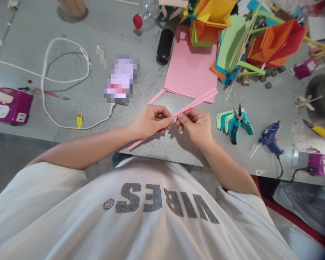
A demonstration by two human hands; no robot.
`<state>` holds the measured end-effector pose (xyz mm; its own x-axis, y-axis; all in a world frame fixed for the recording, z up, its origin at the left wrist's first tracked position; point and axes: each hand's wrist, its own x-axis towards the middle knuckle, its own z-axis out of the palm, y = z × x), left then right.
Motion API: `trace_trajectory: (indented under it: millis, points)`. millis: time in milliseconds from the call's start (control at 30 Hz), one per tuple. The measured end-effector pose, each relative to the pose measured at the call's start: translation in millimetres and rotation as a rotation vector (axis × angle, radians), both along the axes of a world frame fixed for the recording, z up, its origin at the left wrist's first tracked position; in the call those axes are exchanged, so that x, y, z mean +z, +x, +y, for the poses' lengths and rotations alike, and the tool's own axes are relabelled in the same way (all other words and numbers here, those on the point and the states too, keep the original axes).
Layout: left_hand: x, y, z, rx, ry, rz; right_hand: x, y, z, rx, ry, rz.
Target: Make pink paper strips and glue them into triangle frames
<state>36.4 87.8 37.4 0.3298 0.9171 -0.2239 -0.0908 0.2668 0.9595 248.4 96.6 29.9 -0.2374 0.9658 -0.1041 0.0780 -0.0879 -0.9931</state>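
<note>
Where both forearms reach in over the near edge of the grey worktop (pixel 162 150), the head view shows a narrow pink strip (pixel 199 101) held between the person's two hands. The left hand (pixel 155 121) is nearly closed: thumb and forefinger pinch the strip, the other fingers being curled inward. The right hand (pixel 195 124) likewise pinches it between thumb and forefinger, just beside the left fingertips, with its remaining fingers bent beneath. From this double grip the strip rises obliquely to the upper right, its far end overlying the lower edge of a stack of pink sheets (pixel 191 68). A pink length (pixel 137 144) also emerges below the left wrist; whether it is continuous with the held strip cannot be told, the hand covering the junction. A further pink piece (pixel 157 95) projects beyond the left knuckles toward the corner of the stack. To the right of the right hand, well apart from it, pliers (pixel 234 133) rest across a folded green-and-blue paper bundle (pixel 221 122), with a blue glue gun (pixel 272 139) farther right. A black case (pixel 165 47) lies beside the sheets.
</note>
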Motion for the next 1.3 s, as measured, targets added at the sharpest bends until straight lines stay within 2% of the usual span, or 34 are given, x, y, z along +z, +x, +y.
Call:
trace_trajectory:
  millis: [400,600,733,900,1100,1300]
  points:
    - [2.6,-2.0,2.8,-0.047,-0.008,0.039,-2.3,6.2,2.7,-0.07,0.022,0.053]
    - [-2.3,-1.5,2.0,-0.1,-0.015,0.011,-3.5,4.1,2.0,-0.132,0.016,0.026]
    - [-5.4,2.7,0.7,-0.1,0.03,-0.057,-5.5,-2.6,-4.1,-0.101,0.025,0.015]
    - [-7.2,2.2,2.9,-0.035,0.127,0.004,-0.4,-5.1,-6.6,-0.051,0.014,0.032]
    - [-5.1,-1.3,5.1,-0.111,0.167,0.03,4.4,-5.4,-8.7,-0.086,0.026,-0.027]
    - [-4.0,0.2,6.3,-0.087,0.212,0.082,-2.5,-6.1,-12.7,-0.065,0.005,-0.011]
